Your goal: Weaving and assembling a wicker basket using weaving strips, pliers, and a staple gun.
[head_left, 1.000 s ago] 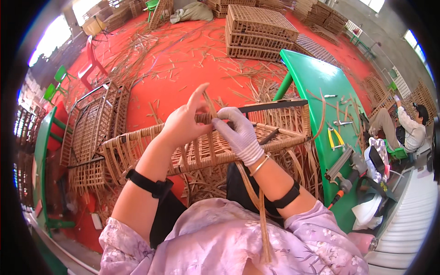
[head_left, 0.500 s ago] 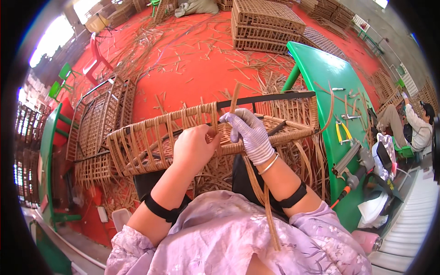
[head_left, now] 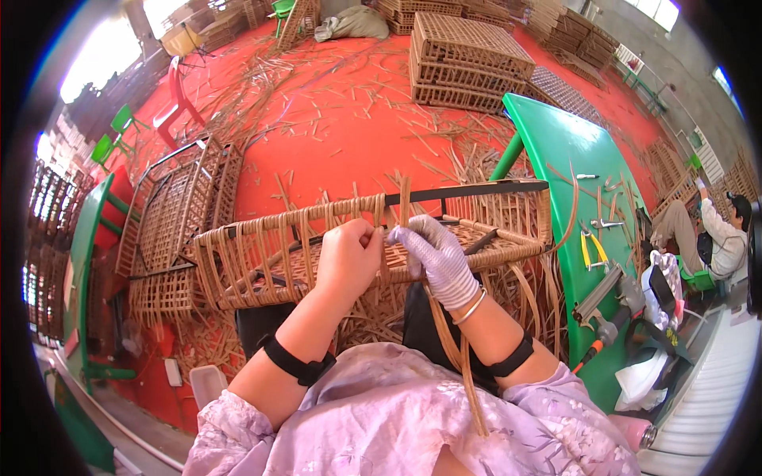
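At centre frame, the right hand [head_left: 435,252] pinches a strip [head_left: 406,197], the left hand [head_left: 346,258] curls, hold unclear, the rim [head_left: 302,213] wrapped leftward, bare rightward.

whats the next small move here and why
Probably fold the upright strip over the dark bar, close beside the wrapping. The gloved right hand seems to pinch that strip, whose end sticks up above the bar; the wrapping reaches only about there, and the bar to its right is uncovered.
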A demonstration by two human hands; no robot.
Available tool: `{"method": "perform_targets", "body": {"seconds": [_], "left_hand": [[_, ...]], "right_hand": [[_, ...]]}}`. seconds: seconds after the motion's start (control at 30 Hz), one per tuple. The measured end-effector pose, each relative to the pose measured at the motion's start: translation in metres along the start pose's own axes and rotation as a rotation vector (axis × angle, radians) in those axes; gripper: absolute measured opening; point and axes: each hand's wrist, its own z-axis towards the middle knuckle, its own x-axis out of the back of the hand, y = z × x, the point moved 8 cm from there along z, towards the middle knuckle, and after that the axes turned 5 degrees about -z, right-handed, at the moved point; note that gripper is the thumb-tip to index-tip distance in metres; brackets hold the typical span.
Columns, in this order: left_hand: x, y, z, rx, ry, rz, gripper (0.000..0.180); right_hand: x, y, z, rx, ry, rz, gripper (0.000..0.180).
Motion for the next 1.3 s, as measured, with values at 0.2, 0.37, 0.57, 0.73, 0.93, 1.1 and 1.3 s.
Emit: {"method": "perform_targets", "body": {"seconds": [0.2,0.37,0.57,0.73,0.93,1.1,1.3], "left_hand": [[-0.001,0.009,0.013,0.047,-0.210,0.178,0.021],[0.015,0.039,0.024,-0.304,-0.019,0.414,0.033],[0.007,0.030,0.030,-0.309,-0.124,0.327,0.047],[0.003,0.032,0.036,-0.256,-0.177,0.381,0.049],[0.008,0.027,0.040,-0.219,-0.136,0.309,0.043],[0.005,0.033,0.043,-0.352,-0.094,0.377,0.023],[0.002,0.033,0.057,-0.098,-0.332,0.311,0.029]], "right_hand": [[0.003,-0.023,-0.003,0.032,0.037,-0.026,0.010],[0.002,-0.062,0.022,0.219,0.057,-0.243,0.008],[-0.002,-0.099,0.077,0.498,0.224,-0.986,0.017],[-0.012,-0.077,0.119,0.374,0.082,-1.261,0.019],[-0.022,-0.074,0.127,0.253,0.007,-1.324,0.019],[-0.019,-0.055,0.135,0.036,-0.131,-1.377,0.021],[-0.008,-0.039,0.129,-0.150,-0.139,-1.339,0.024]]}}
